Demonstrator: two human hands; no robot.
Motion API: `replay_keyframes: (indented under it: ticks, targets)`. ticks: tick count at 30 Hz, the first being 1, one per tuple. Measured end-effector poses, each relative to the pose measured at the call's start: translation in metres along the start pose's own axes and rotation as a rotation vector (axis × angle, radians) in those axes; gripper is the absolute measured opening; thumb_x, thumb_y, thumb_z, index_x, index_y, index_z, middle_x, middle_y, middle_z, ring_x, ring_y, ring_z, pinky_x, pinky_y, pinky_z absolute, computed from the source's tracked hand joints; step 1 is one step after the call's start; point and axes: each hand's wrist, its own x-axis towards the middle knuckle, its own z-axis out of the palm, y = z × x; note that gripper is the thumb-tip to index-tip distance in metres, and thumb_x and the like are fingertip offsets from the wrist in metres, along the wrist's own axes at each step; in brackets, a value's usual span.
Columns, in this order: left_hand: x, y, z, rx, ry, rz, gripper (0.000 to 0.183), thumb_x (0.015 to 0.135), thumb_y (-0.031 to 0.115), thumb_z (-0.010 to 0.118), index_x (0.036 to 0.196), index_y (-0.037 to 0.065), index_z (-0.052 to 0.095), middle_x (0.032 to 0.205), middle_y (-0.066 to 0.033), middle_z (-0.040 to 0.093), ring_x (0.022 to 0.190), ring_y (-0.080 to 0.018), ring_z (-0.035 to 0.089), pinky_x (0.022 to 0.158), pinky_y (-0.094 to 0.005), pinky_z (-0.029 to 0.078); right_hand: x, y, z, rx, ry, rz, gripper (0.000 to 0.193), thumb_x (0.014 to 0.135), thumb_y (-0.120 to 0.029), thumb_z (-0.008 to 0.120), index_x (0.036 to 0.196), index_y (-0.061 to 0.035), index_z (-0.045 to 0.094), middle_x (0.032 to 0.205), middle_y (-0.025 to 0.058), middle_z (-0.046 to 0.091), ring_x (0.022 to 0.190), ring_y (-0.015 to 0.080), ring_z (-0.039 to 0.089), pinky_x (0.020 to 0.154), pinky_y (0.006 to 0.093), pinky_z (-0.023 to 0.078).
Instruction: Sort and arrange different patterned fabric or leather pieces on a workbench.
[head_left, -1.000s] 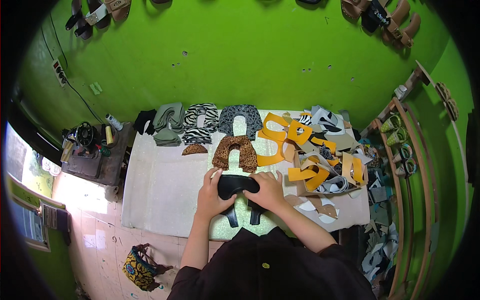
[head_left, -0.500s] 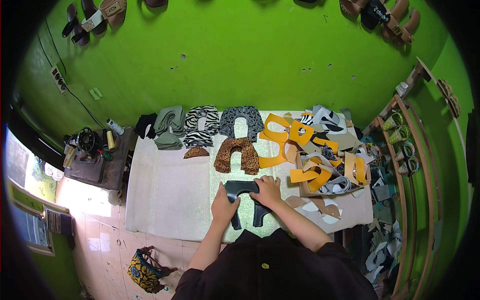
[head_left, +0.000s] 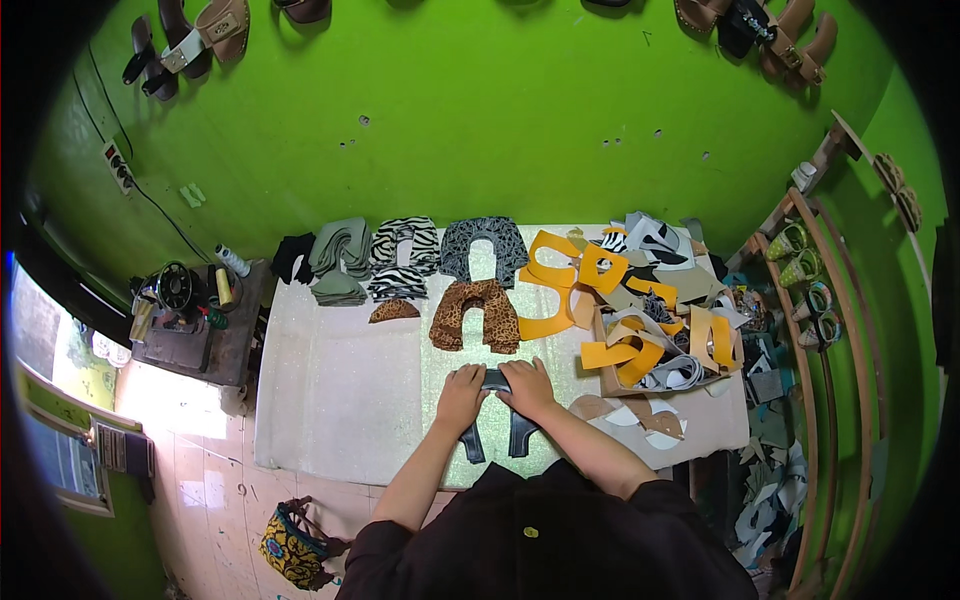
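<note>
A black U-shaped stack of shoe-upper pieces (head_left: 523,432) lies at the table's near edge, its two legs toward me. My left hand (head_left: 462,398) grips its upper left side, while my right hand (head_left: 527,387) holds the upper right. Only a short stretch of the top band shows between the hands; the fingers cover the rest. Just beyond are leopard-print U-shaped pieces (head_left: 450,318), with a grey-and-black patterned stack (head_left: 458,250) behind them. Zebra-print pieces (head_left: 388,245) and folded grey-green pieces (head_left: 338,245) sit farther left.
Yellow cut-outs (head_left: 548,262) and a cardboard box (head_left: 612,380) of scraps crowd the table's right side. Brown and white offcuts (head_left: 640,415) lie nearer. At left stands a sewing machine (head_left: 178,290); a patterned bag (head_left: 290,545) rests on the floor. A wooden rack (head_left: 810,400) holds sandals.
My left hand has moved right and up onto the top band, closer to my right hand, which has shifted slightly left and down. The black pieces stay in about the same place.
</note>
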Motion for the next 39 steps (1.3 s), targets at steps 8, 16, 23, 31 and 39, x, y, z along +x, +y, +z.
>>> replay_keyframes:
  ticks: [8,16,23,31,39]
  targets:
    - [-0.008,0.010,0.005,0.206,0.038,-0.050,0.048,0.090,0.029,0.046,0.134,0.010,0.041,0.135,-0.0145,0.041,0.125,-0.0322,0.037,0.101,-0.0512,0.029,-0.010,0.005,0.011,-0.049,-0.034,0.006,0.064,0.089,-0.046,0.047,0.141,-0.0149,0.028,0.146,0.0091,0.029,0.137,0.0251,0.024,0.106,0.0616,0.013]
    - [-0.001,0.018,0.004,0.203,-0.040,-0.132,0.049,0.090,0.034,0.043,0.135,0.016,0.040,0.140,-0.0117,0.037,0.133,-0.0297,0.029,0.106,-0.0592,0.017,-0.031,-0.018,-0.075,0.187,0.356,0.028,0.044,0.087,-0.029,0.052,0.127,-0.0098,0.047,0.136,0.0146,0.040,0.130,0.0310,0.033,0.104,0.0599,0.016]
    - [0.016,0.068,-0.013,-0.001,0.387,-0.281,0.041,0.081,0.018,0.052,0.122,0.014,0.056,0.139,-0.0106,0.041,0.135,-0.0354,0.026,0.102,-0.0685,-0.001,-0.117,0.064,-0.167,-0.076,0.970,0.438,0.036,0.070,-0.008,0.062,0.105,-0.0096,0.055,0.103,0.0111,0.054,0.109,0.0311,0.047,0.095,0.0503,0.028]
    - [0.032,0.148,-0.004,-0.206,0.432,-0.056,0.022,0.078,0.010,0.056,0.097,0.014,0.065,0.126,-0.0075,0.052,0.132,-0.0329,0.033,0.101,-0.0674,-0.004,-0.181,0.129,-0.177,0.013,0.944,0.302,0.022,0.066,0.006,0.055,0.083,-0.0038,0.065,0.088,0.0111,0.063,0.091,0.0299,0.058,0.086,0.0384,0.041]
    - [0.041,0.179,0.001,-0.248,0.409,0.043,0.020,0.078,0.009,0.057,0.095,0.014,0.065,0.119,-0.0067,0.055,0.128,-0.0310,0.038,0.104,-0.0628,0.005,-0.187,0.147,-0.162,0.573,1.037,0.568,0.018,0.080,0.002,0.057,0.098,0.0023,0.061,0.094,0.0123,0.065,0.084,0.0186,0.061,0.076,0.0269,0.046]
